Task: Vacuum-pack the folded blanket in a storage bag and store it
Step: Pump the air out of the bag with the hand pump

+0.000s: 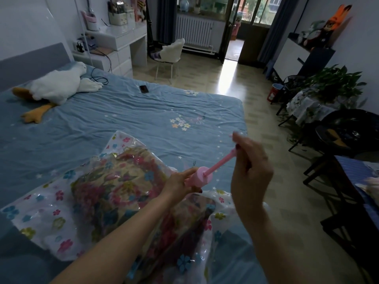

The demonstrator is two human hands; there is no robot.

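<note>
A clear storage bag (47,214) printed with small flowers lies on the blue bed (127,111), near its front edge. Inside it sits the folded floral blanket (110,189). A pink hand pump (200,177) stands on the bag's right part. My left hand (180,184) is wrapped around the pump's cylinder. My right hand (251,165) is raised above and to the right, closed on the handle at the end of the pump's pulled-out pink rod (220,163).
A white plush goose (59,85) lies at the bed's head, a black phone (144,89) and a cable further along. Right of the bed is bare floor, then dark chairs (340,140), a plant table (320,99) and a red bin (273,92).
</note>
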